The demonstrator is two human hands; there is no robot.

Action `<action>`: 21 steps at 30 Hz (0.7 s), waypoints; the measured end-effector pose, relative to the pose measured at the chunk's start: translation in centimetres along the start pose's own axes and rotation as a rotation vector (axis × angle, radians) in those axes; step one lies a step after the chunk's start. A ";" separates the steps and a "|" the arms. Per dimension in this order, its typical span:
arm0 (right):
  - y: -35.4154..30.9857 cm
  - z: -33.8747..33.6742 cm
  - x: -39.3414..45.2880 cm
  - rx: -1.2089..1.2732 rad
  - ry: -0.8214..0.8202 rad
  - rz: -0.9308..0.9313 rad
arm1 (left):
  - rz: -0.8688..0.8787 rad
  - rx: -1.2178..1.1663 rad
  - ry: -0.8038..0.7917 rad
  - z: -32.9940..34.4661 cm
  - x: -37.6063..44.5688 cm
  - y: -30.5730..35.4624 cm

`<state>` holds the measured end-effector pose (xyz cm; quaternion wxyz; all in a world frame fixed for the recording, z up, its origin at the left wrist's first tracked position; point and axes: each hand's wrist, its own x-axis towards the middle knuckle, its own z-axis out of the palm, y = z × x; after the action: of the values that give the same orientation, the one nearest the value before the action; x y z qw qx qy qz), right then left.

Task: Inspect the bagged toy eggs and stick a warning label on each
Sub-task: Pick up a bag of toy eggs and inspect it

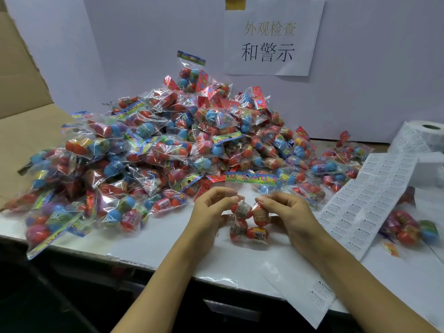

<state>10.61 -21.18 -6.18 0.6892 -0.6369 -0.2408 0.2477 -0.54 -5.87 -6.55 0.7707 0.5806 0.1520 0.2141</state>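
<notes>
Both hands met over one bag of toy eggs [249, 218] at the near middle of the white table [153, 241]; the left hand [211, 207] had its fingers curled and pinched the bag's upper left part, near a red egg, while the right hand [286, 210] curled its fingers round the upper right egg through the clear film; the bag's coloured header card [251, 178] stood up just beyond the fingertips, and its lower eggs lay against the tabletop.

Behind and to the left of the hands rose a large heap of bagged eggs [149, 150], red and blue mostly, spreading to the table's left edge and up against the white back wall [372, 68]; a paper sign [271, 39] with printed characters hung on that wall above the heap; a brown cardboard sheet [21, 97] leaned at the far left.

To the right lay a sheet of warning labels [367, 200], running back to a label roll [425, 135] at the far right; a few bagged eggs [406, 227] rested beside the sheet's near end; a strip of backing paper [300, 289] with two labels hung over the table's front edge.
</notes>
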 end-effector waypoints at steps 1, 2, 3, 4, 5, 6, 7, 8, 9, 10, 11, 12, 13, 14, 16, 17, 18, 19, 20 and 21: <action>0.0 0.0 0.0 -0.003 0.007 0.003 | 0.003 -0.003 0.007 0.0 0.1 -0.1; 0.0 -0.1 0.0 -0.005 0.014 0.005 | 0.008 -0.004 0.023 0.0 0.1 -0.2; 0.0 0.0 0.0 -0.008 0.020 0.003 | 0.016 0.002 0.050 0.0 0.2 -0.3; 0.0 0.0 0.0 -0.010 0.026 -0.002 | 0.029 0.015 0.091 0.0 0.3 -0.4; 0.0 0.0 0.0 -0.012 0.032 -0.008 | 0.045 0.032 0.143 0.0 0.4 -0.6; -0.1 0.0 0.0 -0.008 0.043 -0.014 | 0.066 0.050 0.200 0.0 0.5 -0.8; -0.1 0.0 -0.1 0.002 0.063 -0.018 | 0.092 0.066 0.254 -0.1 0.6 -1.0; -0.1 -0.1 -0.1 0.011 0.090 -0.021 | 0.123 0.083 0.300 -0.2 0.6 -1.1; -0.1 -0.2 0.0 0.017 0.118 -0.024 | 0.157 0.105 0.329 -0.3 0.7 -1.3; -0.1 -0.4 0.0 0.018 0.144 -0.024 | 0.189 0.138 0.341 -0.4 0.6 -1.3; -0.1 -0.5 0.1 0.018 0.163 -0.022 | 0.219 0.192 0.339 -0.5 0.6 -1.4; -0.2 -0.5 0.1 0.019 0.177 -0.021 | 0.252 0.270 0.339 -0.5 0.5 -1.5; -0.3 -0.5 0.1 0.024 0.190 -0.022 | 0.296 0.359 0.348 -0.4 0.5 -1.5; -0.3 -0.5 0.1 0.031 0.203 -0.028 | 0.357 0.438 0.361 -0.2 0.4 -1.4; -0.5 -0.6 0.0 0.044 0.240 -0.059 | 0.522 0.544 0.378 0.2 0.0 -1.1; -0.6 -0.6 0.0 0.054 0.261 -0.081 | 0.613 0.592 0.366 0.4 -0.3 -1.0; -0.7 -0.6 -0.1 0.069 0.282 -0.105 | 0.703 0.642 0.325 0.7 -0.5 -1.0; -0.9 -0.6 -0.2 0.091 0.302 -0.127 | 0.782 0.691 0.240 1.1 -0.9 -1.1; -1.1 -0.6 -0.2 0.119 0.320 -0.143 | 0.827 0.741 0.112 1.5 -1.3 -1.2; -1.3 -0.6 -0.3 0.152 0.336 -0.154 | 0.825 0.796 -0.047 2.1 -1.8 -1.3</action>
<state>10.85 -21.92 -4.97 0.7828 -0.5951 -0.1508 0.1019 -0.87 -8.87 -7.20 0.3487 0.8418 -0.0355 0.4105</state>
